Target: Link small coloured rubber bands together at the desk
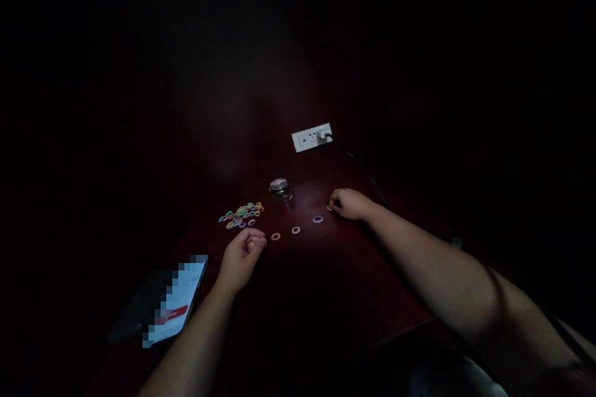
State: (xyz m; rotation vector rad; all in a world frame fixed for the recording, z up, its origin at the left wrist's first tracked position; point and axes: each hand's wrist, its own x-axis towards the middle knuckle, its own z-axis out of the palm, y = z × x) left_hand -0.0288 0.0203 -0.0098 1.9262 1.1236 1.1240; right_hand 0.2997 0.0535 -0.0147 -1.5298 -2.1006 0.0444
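Lining up rings (275, 234), it seems, I'm pinching a yellow ring (328, 208) with the right hand (349, 204) near the purple ring (318, 222) on the worktop (321, 251), likely needing release next, while the left hand (241, 255) is showing no readable grip from here.

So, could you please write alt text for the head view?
A person's right hand touches a partly hidden yellow ring on a dark red table; the left hand is near an orange ring, a pale pink ring and a purple ring. Beyond are a multicoloured ring pile and a clear lidded jar; a bright screen lies left.
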